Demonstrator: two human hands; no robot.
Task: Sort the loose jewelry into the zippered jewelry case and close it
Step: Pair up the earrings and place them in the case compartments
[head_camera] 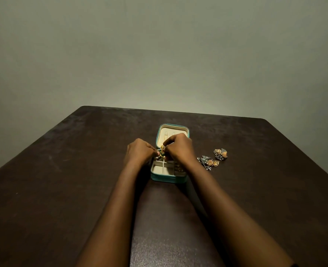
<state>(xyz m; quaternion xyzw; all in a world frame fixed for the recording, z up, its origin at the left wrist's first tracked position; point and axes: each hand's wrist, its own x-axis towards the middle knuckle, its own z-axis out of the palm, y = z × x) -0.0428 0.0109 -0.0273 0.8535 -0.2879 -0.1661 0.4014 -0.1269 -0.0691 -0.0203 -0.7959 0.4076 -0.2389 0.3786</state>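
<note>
A small teal jewelry case (166, 179) lies open on the dark table, its cream lid (164, 134) flat behind the base and cream compartments in front. Over the hinge, my left hand (139, 152) and my right hand (178, 147) both pinch a small gold and green piece of jewelry (161, 151) between their fingertips. More gold pieces lie in the case's right compartment (179, 169), partly hidden by my right wrist. Two gold and silver earrings lie loose on the table to the right, one nearer (208, 162) and one farther (220, 153).
The dark brown table (82, 170) runs to a far edge against a plain grey-green wall (159, 54). Its right edge slants down toward me past the earrings.
</note>
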